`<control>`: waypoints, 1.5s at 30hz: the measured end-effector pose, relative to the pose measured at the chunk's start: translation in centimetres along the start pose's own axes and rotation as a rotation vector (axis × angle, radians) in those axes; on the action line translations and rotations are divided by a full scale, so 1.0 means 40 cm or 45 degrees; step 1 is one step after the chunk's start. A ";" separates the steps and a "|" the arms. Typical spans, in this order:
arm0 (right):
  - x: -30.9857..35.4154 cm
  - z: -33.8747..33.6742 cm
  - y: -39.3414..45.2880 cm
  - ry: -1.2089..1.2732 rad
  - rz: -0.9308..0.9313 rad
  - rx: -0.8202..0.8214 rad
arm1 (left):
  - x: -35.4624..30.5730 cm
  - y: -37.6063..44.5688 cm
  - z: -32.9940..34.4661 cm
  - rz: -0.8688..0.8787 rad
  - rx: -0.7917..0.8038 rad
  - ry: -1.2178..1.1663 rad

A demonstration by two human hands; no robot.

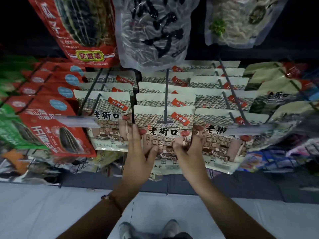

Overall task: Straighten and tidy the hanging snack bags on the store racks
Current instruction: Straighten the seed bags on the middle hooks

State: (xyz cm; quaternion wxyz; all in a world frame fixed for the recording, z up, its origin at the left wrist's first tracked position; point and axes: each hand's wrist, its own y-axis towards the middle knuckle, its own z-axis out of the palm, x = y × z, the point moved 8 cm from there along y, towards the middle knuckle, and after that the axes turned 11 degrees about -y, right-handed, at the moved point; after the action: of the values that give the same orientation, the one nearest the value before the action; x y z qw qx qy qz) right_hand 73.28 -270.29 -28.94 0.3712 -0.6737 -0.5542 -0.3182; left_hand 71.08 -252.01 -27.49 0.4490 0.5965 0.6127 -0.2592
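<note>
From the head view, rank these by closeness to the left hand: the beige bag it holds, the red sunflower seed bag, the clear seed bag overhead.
1. Front middle beige bag, gripped by the left hand.
2. Red sunflower seed bag, lower left.
3. Clear seed bag, top centre.

The front cream snack bag (pixel 164 133), printed with a tiled roof, red lanterns and black characters, hangs upright on the centre peg (pixel 166 94). Identical bags queue behind it and on pegs either side.
</note>
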 end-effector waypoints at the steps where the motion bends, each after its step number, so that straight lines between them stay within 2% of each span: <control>1: 0.004 0.004 -0.002 0.025 0.015 0.007 | 0.009 -0.006 0.004 -0.026 -0.033 -0.069; 5: 0.020 0.019 0.005 0.050 0.049 0.086 | 0.038 -0.009 0.023 -0.222 -0.071 -0.287; 7: 0.017 0.026 0.009 -0.044 0.022 0.107 | 0.049 0.002 0.016 -0.232 -0.044 -0.274; 10: 0.011 0.024 0.005 -0.259 -0.075 0.041 | 0.073 0.015 0.012 -0.284 -0.001 -0.225; 12: 0.011 0.020 0.003 -0.294 -0.111 0.007 | 0.076 0.015 0.016 -0.308 0.018 -0.213; 17: 0.006 0.002 -0.015 -0.087 -0.005 0.132 | 0.073 -0.002 0.004 -0.314 0.076 -0.344; 22: -0.011 -0.015 -0.072 0.029 0.143 0.199 | 0.060 -0.047 -0.066 -0.259 0.135 -0.215; 24: -0.026 -0.026 -0.102 0.051 0.224 0.153 | 0.030 -0.061 -0.105 -0.178 0.154 -0.070; 27: -0.013 -0.051 -0.153 -0.015 0.170 0.062 | -0.062 -0.073 -0.150 0.206 0.123 0.283; 30: 0.035 -0.082 -0.194 -0.488 -0.094 -0.057 | -0.100 -0.088 -0.143 0.424 0.227 0.446; 32: 0.057 -0.081 -0.216 -0.818 -0.236 -0.095 | -0.100 -0.102 -0.121 0.457 0.350 0.538; 34: 0.065 -0.073 -0.236 -0.956 -0.247 -0.090 | -0.090 -0.111 -0.095 0.464 0.443 0.648; 40: 0.071 -0.083 -0.283 -1.017 -0.138 -0.065 | -0.085 -0.128 -0.049 0.423 0.626 0.738; 45: 0.044 -0.125 -0.279 -0.972 -0.067 -0.085 | -0.143 -0.133 0.000 0.515 0.669 0.692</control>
State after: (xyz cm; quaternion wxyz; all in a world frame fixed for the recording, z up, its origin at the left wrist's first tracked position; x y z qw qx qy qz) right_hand 62.54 -272.42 -23.20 0.1076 -0.7410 -0.6589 -0.0719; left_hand 65.29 -255.69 -23.73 0.1457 0.8455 0.4924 -0.1466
